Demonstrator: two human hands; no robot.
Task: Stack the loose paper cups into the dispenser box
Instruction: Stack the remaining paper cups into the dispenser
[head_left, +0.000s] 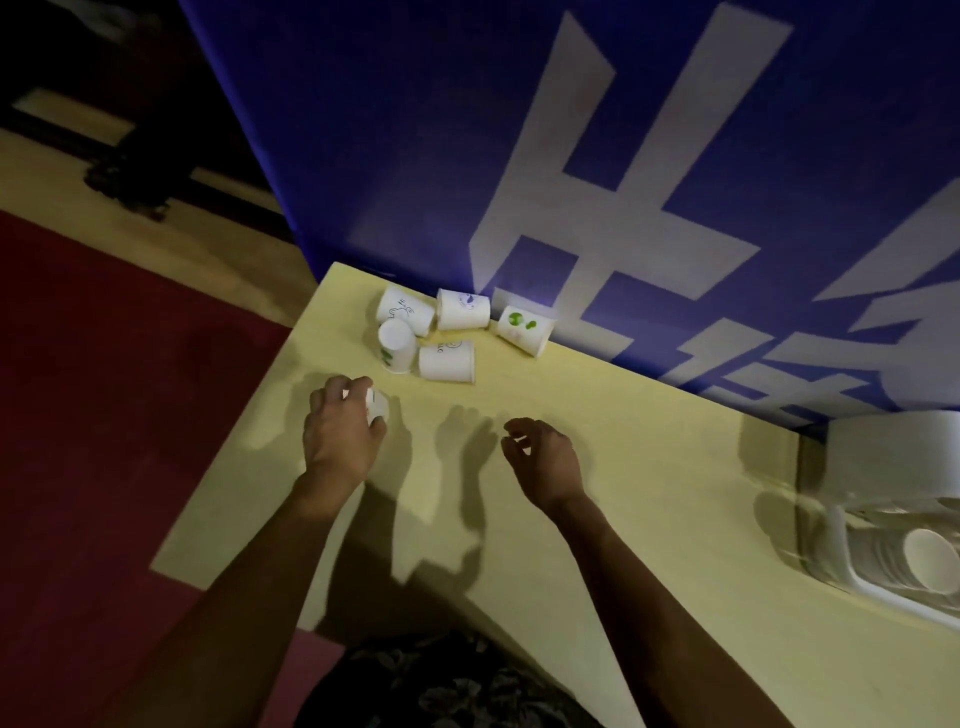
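Note:
Several white paper cups lie loose at the far side of the yellow table (623, 467): one with a blue print (462, 309), one with green spots (523, 330), one upside down (398, 345) and others on their sides. My left hand (340, 431) grips one more white cup (377, 404) just in front of that group. My right hand (543, 457) hovers over the table with loosely curled fingers and holds nothing. The dispenser box (883, 587) sits at the right edge, with a row of nested cups (930, 564) inside.
A blue banner with large white characters (623, 182) stands right behind the table. Red carpet (104, 415) covers the floor to the left. A white object (898, 452) sits behind the dispenser box.

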